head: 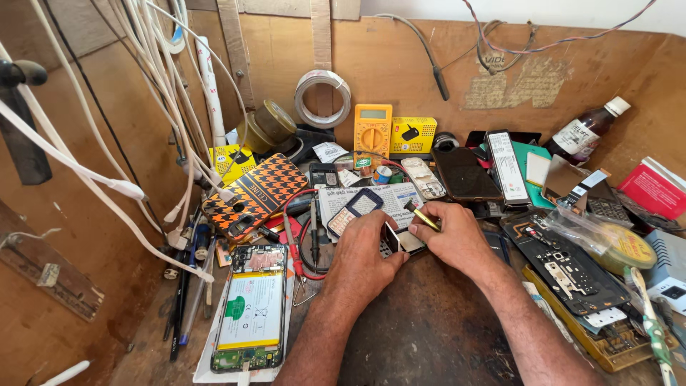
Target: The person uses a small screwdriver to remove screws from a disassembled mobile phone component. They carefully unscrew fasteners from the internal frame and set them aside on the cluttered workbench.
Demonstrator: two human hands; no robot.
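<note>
Bare dark bench (429,336) lies nearest; left hand (364,257) pinches a small phone part (400,239), right hand (450,239) pinches yellow tweezers (421,216), clutter crowding every edge.

We see a worn dark wooden workbench (429,336) boxed in by brown plywood walls (400,64) at its back and left edges; white cables (153,43) hang at the left-back corner; even daylight.

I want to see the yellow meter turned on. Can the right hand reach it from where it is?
Probably yes. The right hand holds a small tool, and only low, flat phones lie between it and the yellow multimeter, so it could pass over them.
</note>
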